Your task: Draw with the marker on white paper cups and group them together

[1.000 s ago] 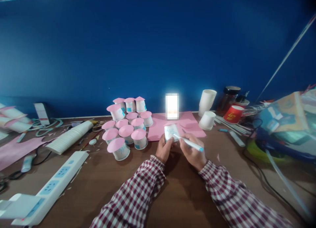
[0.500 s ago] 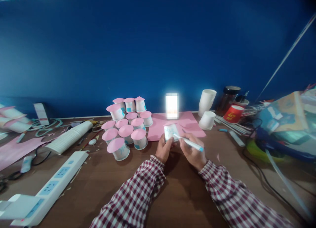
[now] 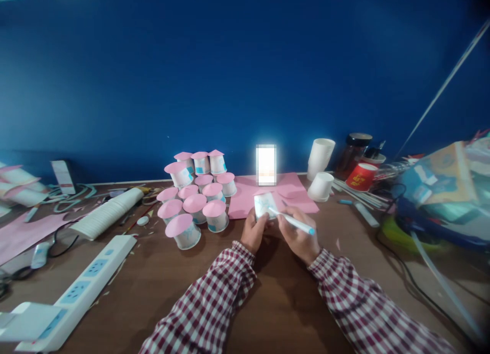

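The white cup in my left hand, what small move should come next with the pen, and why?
Probably a short stroke across its wall: the left hand steadies the white cup tilted, the right hand holds the pen with its tip on that wall, where faint blue marks already show.

Nothing here can be read. The red paper cup (image 3: 362,176) at the far right of the brown bench (image 3: 283,298) bears gold markings, too small to make out. The bright upright screen (image 3: 266,164) is blurred.
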`<move>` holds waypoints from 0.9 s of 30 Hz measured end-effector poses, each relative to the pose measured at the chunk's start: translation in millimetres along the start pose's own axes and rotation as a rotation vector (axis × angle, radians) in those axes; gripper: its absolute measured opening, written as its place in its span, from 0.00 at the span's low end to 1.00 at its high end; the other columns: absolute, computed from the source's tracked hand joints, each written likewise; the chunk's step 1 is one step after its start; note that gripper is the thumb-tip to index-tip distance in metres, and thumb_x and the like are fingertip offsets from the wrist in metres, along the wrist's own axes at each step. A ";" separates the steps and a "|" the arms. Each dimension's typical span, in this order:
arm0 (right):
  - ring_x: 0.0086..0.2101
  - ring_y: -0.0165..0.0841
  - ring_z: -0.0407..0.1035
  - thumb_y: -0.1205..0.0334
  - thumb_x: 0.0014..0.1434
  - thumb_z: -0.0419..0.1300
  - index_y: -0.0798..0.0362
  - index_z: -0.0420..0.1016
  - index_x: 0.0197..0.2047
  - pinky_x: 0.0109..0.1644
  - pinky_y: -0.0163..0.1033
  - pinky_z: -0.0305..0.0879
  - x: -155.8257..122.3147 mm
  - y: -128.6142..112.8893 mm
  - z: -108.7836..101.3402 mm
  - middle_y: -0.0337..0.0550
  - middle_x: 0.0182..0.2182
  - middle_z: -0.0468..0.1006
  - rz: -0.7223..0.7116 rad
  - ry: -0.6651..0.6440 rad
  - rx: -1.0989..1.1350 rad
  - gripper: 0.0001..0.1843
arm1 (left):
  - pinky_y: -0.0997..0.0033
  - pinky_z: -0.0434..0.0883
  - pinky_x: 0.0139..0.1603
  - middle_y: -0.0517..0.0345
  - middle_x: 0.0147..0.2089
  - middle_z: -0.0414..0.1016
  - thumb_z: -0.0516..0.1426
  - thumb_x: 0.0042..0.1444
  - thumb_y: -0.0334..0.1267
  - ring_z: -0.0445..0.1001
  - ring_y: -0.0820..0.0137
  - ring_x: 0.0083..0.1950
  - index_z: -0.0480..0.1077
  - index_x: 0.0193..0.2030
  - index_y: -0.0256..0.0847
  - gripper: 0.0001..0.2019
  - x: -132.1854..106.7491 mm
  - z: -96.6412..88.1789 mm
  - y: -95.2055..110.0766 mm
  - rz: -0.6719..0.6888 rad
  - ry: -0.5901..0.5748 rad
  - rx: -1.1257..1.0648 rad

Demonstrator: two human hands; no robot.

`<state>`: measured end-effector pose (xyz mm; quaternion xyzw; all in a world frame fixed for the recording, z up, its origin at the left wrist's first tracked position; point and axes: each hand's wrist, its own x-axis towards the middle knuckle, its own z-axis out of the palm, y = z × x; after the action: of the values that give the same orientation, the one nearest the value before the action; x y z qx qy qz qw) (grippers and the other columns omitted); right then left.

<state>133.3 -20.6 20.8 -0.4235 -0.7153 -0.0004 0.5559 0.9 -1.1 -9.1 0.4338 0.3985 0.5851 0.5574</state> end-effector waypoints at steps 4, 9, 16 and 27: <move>0.29 0.31 0.72 0.62 0.59 0.56 0.52 0.70 0.36 0.36 0.35 0.70 0.6 -1.4 -1.1 0.42 0.28 0.76 0.017 0.002 0.000 0.04 | 0.72 0.69 0.35 0.54 0.36 0.72 0.59 0.50 0.45 0.70 0.72 0.33 0.69 0.42 0.36 0.16 0.5 -0.4 -0.4 -0.004 0.013 0.003; 0.29 0.32 0.72 0.62 0.59 0.55 0.52 0.70 0.36 0.36 0.36 0.69 1.0 -1.8 -1.4 0.42 0.28 0.76 0.008 0.005 -0.013 0.05 | 0.70 0.70 0.37 0.53 0.37 0.73 0.58 0.51 0.45 0.71 0.72 0.32 0.69 0.44 0.36 0.17 0.4 -1.1 -2.3 -0.003 0.005 0.005; 0.30 0.31 0.72 0.62 0.59 0.56 0.53 0.70 0.36 0.37 0.35 0.69 0.3 0.0 -0.3 0.42 0.29 0.76 0.003 0.000 -0.004 0.05 | 0.71 0.69 0.37 0.54 0.37 0.72 0.58 0.52 0.45 0.70 0.73 0.32 0.68 0.44 0.37 0.17 -1.2 -0.3 0.2 0.002 -0.019 0.006; 0.30 0.30 0.71 0.64 0.58 0.56 0.53 0.70 0.36 0.37 0.34 0.68 1.5 0.2 0.1 0.41 0.29 0.76 -0.014 -0.001 0.008 0.03 | 0.72 0.68 0.35 0.56 0.35 0.71 0.57 0.52 0.45 0.69 0.73 0.31 0.68 0.43 0.37 0.15 -0.3 -1.2 -0.7 0.017 0.000 0.058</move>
<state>133.4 -19.5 21.8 -0.4164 -0.7186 -0.0013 0.5570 0.0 -1.4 -10.1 0.4532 0.4116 0.5779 0.5396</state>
